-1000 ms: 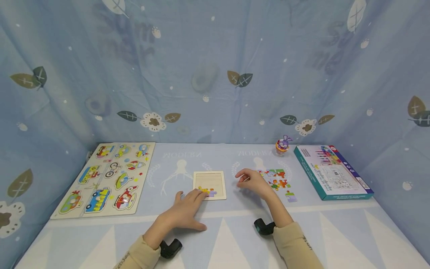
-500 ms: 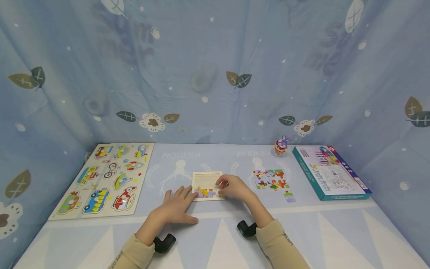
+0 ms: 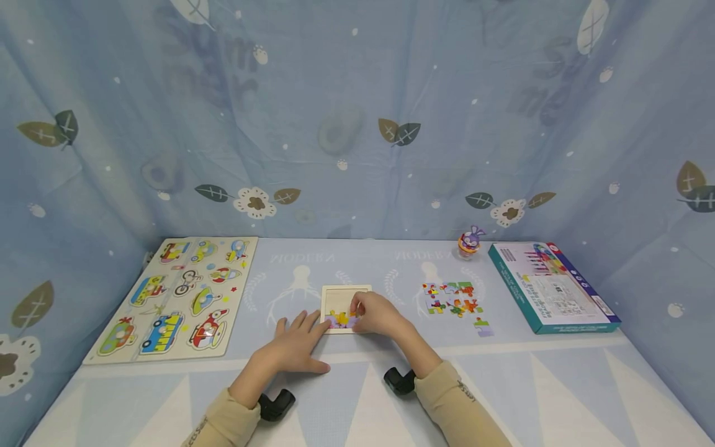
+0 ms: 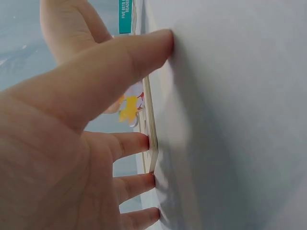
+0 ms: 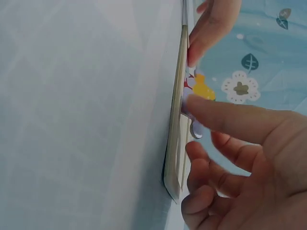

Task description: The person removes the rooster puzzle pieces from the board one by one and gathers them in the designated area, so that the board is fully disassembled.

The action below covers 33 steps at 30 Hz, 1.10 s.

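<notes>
A small square wooden puzzle tray [image 3: 346, 294] lies on the table, with several joined jigsaw pieces [image 3: 338, 319] along its near side. My right hand [image 3: 380, 313] is over the tray's near right part. In the right wrist view its thumb is against a lavender puzzle piece [image 5: 196, 129], pinching it; the index fingertip is hidden behind. My left hand [image 3: 296, 351] lies spread at the tray's near left corner. Its fingertips touch the tray edge and the table in the left wrist view, and its thumb sticks out to the side.
Loose jigsaw pieces [image 3: 469, 305] lie right of the tray. A large vehicle puzzle board [image 3: 192, 310] is at the left, a teal-sided box [image 3: 558, 298] at the right. A small purple rabbit figure [image 3: 469, 241] stands at the back. Blue curtain [image 3: 346, 93] hangs behind.
My right hand has come leftward from beside the loose pieces onto the tray's near right part. My left hand has drawn back slightly to the left, uncovering more of the joined pieces.
</notes>
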Available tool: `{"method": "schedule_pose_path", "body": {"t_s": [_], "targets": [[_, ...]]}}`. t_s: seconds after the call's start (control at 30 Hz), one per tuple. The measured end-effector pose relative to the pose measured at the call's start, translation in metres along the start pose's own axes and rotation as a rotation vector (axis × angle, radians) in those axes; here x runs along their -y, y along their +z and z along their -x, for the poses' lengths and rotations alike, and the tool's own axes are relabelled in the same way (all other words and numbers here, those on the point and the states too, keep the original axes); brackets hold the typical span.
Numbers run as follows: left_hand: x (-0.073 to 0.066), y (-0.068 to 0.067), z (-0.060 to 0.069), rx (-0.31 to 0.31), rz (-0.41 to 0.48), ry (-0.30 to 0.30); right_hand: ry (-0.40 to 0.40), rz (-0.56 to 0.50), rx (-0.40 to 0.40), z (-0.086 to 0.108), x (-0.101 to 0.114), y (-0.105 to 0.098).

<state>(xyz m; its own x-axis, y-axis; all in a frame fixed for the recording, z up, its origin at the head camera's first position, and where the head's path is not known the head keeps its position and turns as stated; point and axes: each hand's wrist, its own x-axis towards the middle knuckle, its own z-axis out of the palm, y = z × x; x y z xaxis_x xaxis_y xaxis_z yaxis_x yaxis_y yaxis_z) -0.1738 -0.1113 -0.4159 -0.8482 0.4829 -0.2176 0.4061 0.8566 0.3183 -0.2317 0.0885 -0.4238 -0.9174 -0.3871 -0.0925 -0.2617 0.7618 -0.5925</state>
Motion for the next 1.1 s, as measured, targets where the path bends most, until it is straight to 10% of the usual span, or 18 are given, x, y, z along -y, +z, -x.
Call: {"method": "schedule_pose_path", "body": {"t_s": [0.47,1.1], "targets": [[0.001,0.001,-0.002,-0.004,-0.021,-0.004,0.039,-0.295,-0.118,0.009,-0.015,-0.025],[0.001,0.0,0.0,0.009,0.009,-0.005,0.185,-0.434,-0.201,0.05,-0.078,-0.072]]}}
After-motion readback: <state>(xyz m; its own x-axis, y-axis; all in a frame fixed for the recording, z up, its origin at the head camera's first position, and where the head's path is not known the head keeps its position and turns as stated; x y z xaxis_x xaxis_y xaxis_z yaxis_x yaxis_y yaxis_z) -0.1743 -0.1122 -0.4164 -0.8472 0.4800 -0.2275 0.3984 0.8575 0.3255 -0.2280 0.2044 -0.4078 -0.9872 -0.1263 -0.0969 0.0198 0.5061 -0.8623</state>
